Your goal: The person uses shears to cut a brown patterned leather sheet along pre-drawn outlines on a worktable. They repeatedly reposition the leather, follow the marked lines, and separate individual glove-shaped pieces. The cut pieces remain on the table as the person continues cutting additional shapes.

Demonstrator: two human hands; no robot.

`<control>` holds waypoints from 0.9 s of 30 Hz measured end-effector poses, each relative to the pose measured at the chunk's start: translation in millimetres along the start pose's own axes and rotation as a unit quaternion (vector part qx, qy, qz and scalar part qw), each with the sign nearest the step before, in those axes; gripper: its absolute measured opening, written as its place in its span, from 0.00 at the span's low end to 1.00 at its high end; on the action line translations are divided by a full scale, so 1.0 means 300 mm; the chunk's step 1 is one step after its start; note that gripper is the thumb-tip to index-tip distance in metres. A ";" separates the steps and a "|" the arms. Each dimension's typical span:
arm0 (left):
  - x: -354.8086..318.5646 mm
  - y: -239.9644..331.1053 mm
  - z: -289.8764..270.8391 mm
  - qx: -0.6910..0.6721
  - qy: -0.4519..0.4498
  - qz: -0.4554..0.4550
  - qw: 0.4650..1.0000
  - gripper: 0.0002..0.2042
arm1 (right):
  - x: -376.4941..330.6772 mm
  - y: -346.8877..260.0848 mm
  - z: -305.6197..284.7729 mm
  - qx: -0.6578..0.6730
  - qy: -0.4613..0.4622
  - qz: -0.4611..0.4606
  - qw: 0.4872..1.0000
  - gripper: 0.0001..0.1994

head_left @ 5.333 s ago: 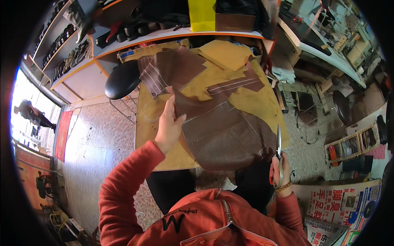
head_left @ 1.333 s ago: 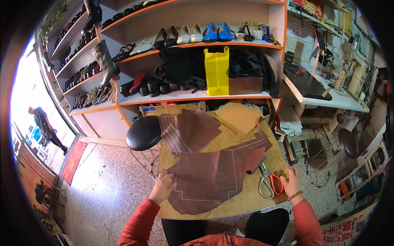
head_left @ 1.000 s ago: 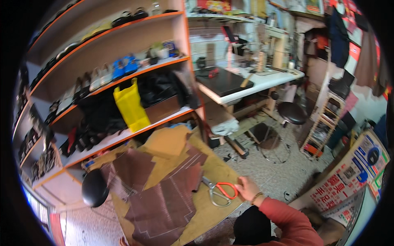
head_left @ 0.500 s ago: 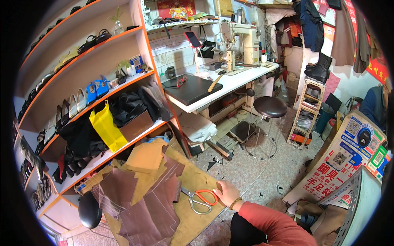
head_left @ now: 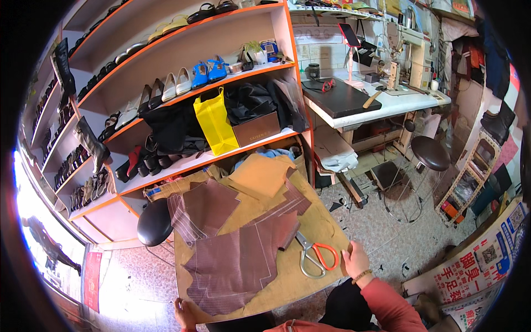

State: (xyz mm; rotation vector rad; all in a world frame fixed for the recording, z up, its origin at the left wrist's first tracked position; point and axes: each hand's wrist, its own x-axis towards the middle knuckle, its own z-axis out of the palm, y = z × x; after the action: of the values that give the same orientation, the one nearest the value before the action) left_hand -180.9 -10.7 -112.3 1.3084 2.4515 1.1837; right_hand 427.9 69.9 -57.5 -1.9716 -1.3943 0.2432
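Note:
A tan work board [head_left: 318, 221] lies in front of me with brown leather pieces [head_left: 235, 260] on it, marked with pale outlines. My right hand [head_left: 357, 261] grips the board's right edge, thumb on top, fingers partly hidden beneath. Close to that thumb lie scissors [head_left: 313, 257] with one orange and one bare metal handle loop; the hand does not hold them. At the near left corner my left hand [head_left: 185, 314] is closed on the board's edge, only partly in view. An orange-tan sheet [head_left: 260, 174] rests at the far side, beside another brown leather piece [head_left: 207, 207].
Behind the board stands a shoe shelf [head_left: 166, 116] with a yellow bag [head_left: 217, 124]. A black round stool [head_left: 155, 222] is at the board's left. Sewing machine table [head_left: 398, 108], brown stool [head_left: 430, 154] and a metal rack [head_left: 467, 177] stand to the right; scraps litter the floor.
My view has swung left, so the scene sits further right. My left hand has come into view at the board's near left corner. The right hand remains at the right edge.

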 end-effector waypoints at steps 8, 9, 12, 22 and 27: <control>0.021 -0.104 0.006 -0.135 -0.035 -0.068 0.988 0.16 | -0.055 -0.030 -0.006 0.036 0.002 0.012 0.999 0.23; 0.012 -0.067 -0.002 -0.076 -0.002 -0.043 0.996 0.14 | -0.046 -0.031 0.000 0.042 0.005 0.009 0.999 0.23; -0.006 0.059 -0.030 0.024 0.042 -0.037 0.998 0.14 | -0.026 -0.032 0.019 0.033 0.009 0.013 0.999 0.23; 0.010 0.134 -0.052 0.040 0.042 -0.039 0.998 0.13 | 0.025 0.016 0.006 0.007 -0.080 -0.019 0.997 0.15; 0.057 0.050 -0.039 -0.042 -0.064 -0.124 0.989 0.19 | -0.025 0.011 -0.003 -0.002 -0.074 0.019 0.997 0.15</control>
State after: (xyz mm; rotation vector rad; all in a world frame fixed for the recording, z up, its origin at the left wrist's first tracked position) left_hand -186.7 0.1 -89.9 0.9897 2.3599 1.0909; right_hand 427.8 62.4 -60.6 -2.0203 -1.4501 0.4110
